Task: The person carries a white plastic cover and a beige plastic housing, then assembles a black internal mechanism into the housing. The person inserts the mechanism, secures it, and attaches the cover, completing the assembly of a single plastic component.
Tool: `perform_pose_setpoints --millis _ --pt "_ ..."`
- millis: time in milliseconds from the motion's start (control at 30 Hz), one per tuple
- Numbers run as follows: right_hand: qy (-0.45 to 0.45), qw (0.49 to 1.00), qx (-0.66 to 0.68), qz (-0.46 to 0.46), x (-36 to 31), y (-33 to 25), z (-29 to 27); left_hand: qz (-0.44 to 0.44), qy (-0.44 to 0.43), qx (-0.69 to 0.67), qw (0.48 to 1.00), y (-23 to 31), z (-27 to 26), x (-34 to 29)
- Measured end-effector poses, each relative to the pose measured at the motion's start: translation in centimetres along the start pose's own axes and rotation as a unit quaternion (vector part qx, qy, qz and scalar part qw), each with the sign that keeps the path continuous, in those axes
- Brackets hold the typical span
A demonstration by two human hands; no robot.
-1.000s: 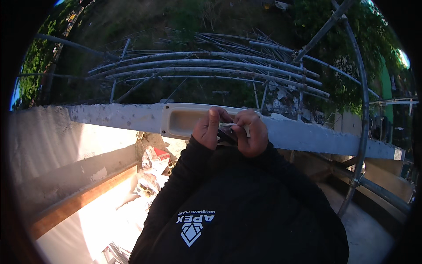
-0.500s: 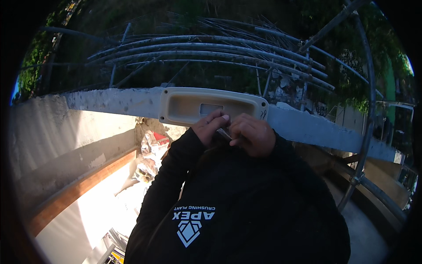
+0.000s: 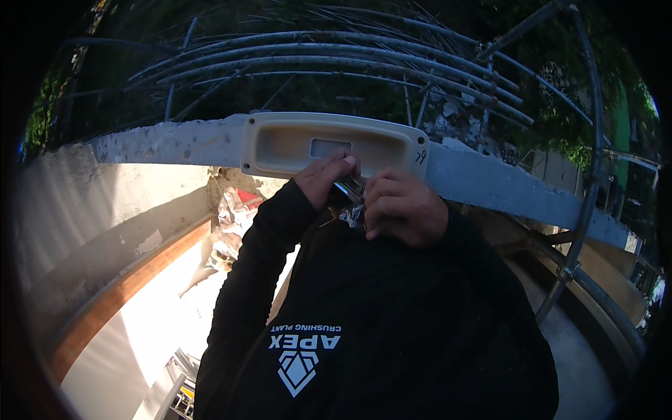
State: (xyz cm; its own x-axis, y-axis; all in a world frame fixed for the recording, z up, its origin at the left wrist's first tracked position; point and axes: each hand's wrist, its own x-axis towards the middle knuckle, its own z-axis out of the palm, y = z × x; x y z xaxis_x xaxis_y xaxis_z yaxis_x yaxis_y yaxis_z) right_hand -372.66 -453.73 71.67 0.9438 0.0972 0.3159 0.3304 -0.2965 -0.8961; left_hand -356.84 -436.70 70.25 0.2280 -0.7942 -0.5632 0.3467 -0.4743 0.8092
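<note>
Close to my chest, my left hand point(image 3: 326, 178) and my right hand point(image 3: 406, 208) work together with curled fingers. Between them is a small shiny piece point(image 3: 348, 187), pinched by my left fingers. Crinkled clear plastic point(image 3: 353, 215) hangs just below, against my right fingers; its full shape is hidden. Right beyond my hands, a long beige tray-like housing point(image 3: 280, 150) rests on the wall top. It has rounded corners, screw holes at the corners, a recessed middle with a rectangular cut-out, and a dark handwritten mark at its right end.
The grey concrete wall top point(image 3: 504, 175) runs left and right under the housing. Beyond it are metal scaffold pipes point(image 3: 336, 49), and an upright pipe point(image 3: 591, 140) stands at the right. Below left lie a crumpled red-and-white sack point(image 3: 238, 210) and a brown wooden board point(image 3: 133, 290).
The view has tilted, so the housing and wall sit higher. My hands have drawn slightly apart, and more of the shiny piece and clear plastic shows between them.
</note>
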Motion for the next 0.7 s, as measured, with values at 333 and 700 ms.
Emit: perform_pose_setpoints --millis 333,700 --pt "-0.03 0.961 0.171 0.216 -3.2 0.1 -2.6 0.129 0.038 -0.064 0.989 -2.0 -0.1 -1.4" --pt "0.311 0.812 -0.424 0.254 -2.1 6.0 -9.7 0.296 0.025 -0.127 0.946 -2.0 -1.0 -1.2"
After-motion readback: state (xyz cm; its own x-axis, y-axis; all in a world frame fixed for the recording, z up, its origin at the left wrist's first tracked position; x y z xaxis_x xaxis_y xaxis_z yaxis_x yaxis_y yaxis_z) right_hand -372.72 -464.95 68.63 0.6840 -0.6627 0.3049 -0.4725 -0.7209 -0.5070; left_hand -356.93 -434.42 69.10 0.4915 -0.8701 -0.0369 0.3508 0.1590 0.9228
